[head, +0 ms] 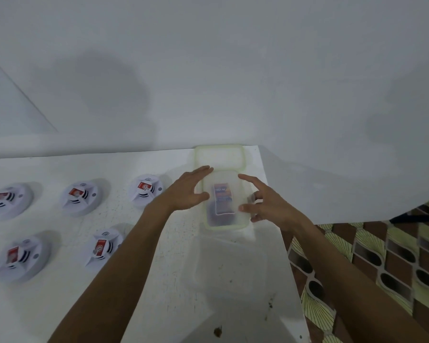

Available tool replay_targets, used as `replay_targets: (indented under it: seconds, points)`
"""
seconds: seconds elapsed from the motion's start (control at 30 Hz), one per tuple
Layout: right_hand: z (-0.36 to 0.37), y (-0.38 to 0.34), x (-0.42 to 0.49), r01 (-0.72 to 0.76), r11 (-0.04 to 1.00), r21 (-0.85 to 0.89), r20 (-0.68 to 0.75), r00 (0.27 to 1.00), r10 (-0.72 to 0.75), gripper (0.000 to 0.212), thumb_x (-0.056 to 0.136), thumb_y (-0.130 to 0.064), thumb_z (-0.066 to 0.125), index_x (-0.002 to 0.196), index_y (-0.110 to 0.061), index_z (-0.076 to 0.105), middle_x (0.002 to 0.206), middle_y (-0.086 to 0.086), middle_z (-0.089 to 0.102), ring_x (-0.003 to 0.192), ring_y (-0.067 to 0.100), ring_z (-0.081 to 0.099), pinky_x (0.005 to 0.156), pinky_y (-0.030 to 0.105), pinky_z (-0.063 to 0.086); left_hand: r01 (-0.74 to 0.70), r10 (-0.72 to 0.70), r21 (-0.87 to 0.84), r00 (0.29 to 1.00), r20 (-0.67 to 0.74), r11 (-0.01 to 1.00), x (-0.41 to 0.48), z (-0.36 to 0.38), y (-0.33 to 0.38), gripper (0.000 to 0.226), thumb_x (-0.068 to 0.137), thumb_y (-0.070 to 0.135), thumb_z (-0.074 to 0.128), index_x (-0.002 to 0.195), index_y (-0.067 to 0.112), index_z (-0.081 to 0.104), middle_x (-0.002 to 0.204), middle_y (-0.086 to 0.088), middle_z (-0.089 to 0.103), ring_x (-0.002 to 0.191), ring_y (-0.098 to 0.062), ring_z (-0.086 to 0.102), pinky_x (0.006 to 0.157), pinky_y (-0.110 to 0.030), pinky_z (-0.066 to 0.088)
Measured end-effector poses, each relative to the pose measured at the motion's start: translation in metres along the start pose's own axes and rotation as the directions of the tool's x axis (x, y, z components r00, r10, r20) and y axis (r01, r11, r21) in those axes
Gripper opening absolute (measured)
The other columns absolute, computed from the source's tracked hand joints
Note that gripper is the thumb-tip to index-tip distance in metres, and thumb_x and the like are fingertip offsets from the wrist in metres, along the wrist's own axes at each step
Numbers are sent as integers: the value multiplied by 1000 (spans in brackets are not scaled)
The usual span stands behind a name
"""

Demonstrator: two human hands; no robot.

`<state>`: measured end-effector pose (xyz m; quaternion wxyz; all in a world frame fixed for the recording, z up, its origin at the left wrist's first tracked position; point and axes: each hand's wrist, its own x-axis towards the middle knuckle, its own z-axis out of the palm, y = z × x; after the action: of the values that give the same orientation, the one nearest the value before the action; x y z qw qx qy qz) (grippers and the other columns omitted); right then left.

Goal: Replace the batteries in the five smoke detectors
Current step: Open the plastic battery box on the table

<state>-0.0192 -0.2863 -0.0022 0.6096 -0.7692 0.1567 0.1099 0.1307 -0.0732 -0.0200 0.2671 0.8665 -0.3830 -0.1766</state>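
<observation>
Several white smoke detectors lie on the white table (159, 280), each with a red battery showing: three in a back row (9, 199) (81, 195) (146, 189) and two in front (20, 256) (102, 247). At the table's right end stands a clear plastic box with a green-rimmed lid (223, 225); a blurred battery pack (224, 198) shows through it. My left hand (191, 191) rests open against the box's left side. My right hand (265, 201) hovers at its right side, fingers spread. A second green-rimmed container or lid (219, 154) lies just behind.
The table's right edge (290, 256) drops to a patterned brown and yellow floor (369, 268). A white wall (208, 70) runs right behind the table. Small dark specks mark the table near its front (218, 330).
</observation>
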Motion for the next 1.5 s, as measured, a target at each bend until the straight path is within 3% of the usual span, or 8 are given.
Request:
replay_targets:
  seconds: [0.17, 0.37, 0.47, 0.63, 0.77, 0.93, 1.27, 1.5]
  points:
    - [-7, 2, 12, 24, 981, -190, -331, 940, -87, 57, 84, -40, 72, 132, -52, 43, 104, 7, 64, 89, 15, 64, 68, 23, 52, 61, -40, 115, 984, -173, 991, -17, 1, -5, 80, 73, 72, 38, 144, 35, 31, 126, -1, 48, 114, -20, 42, 96, -42, 38]
    - [1, -3, 27, -160, 862, -480, -469, 878, -98, 68, 91, -63, 47, 149, -36, 25, 113, 11, 66, 101, 29, 61, 79, 35, 44, 86, -125, -162, 960, -250, 983, -35, 13, -7, 48, 82, 60, 57, 120, 31, 48, 105, 2, 53, 93, -8, 52, 81, -29, 47]
    - [4, -9, 32, -57, 928, -369, -435, 893, -118, 63, 93, -52, 54, 148, -34, 30, 132, 10, 59, 113, 30, 57, 91, 34, 41, 129, -202, -371, 966, -164, 919, -34, 15, -3, 53, 84, 44, 65, 129, 31, 38, 131, 4, 45, 109, -15, 52, 83, -29, 51]
    - [-2, -3, 29, 134, 983, -128, -305, 937, -168, 50, 91, -33, 65, 133, -52, 44, 138, -10, 51, 122, 17, 51, 100, 40, 48, 163, -242, -479, 964, -106, 862, -33, 14, -5, 61, 87, 40, 64, 137, 46, 29, 129, 6, 48, 101, -11, 57, 74, -21, 52]
    - [-11, -2, 28, 85, 984, -154, -286, 950, -126, 41, 88, -32, 69, 124, -46, 55, 118, 3, 56, 107, 19, 57, 75, 37, 61, 180, -271, -486, 955, -122, 855, -31, 10, -9, 56, 86, 39, 66, 131, 52, 36, 128, 5, 48, 100, -11, 57, 80, -32, 56]
    - [-20, -10, 22, 39, 978, -206, -286, 953, -98, 34, 87, -28, 71, 119, -33, 63, 105, 10, 58, 79, 20, 62, 53, 19, 52, 189, -320, -489, 926, -200, 852, -27, -2, -8, 51, 86, 30, 68, 132, 39, 48, 127, -2, 51, 99, -17, 56, 80, -32, 53]
    - [-54, -62, 45, 138, 967, -214, -316, 927, -202, 33, 85, -25, 73, 116, -33, 66, 96, 3, 61, 69, 17, 67, 75, 35, 60, 50, -255, -515, 907, -336, 856, 1, -63, 13, 50, 81, 23, 74, 128, 27, 58, 130, 8, 52, 110, -5, 56, 73, -10, 42]
    - [-69, -72, 106, 79, 957, -278, -289, 943, -162, 35, 86, -21, 71, 120, -26, 65, 110, 6, 57, 63, 16, 64, 76, 32, 56, 159, -276, -355, 909, -312, 921, 63, -67, -13, 53, 80, 25, 75, 129, 19, 58, 138, -1, 46, 114, -14, 55, 91, -23, 42]
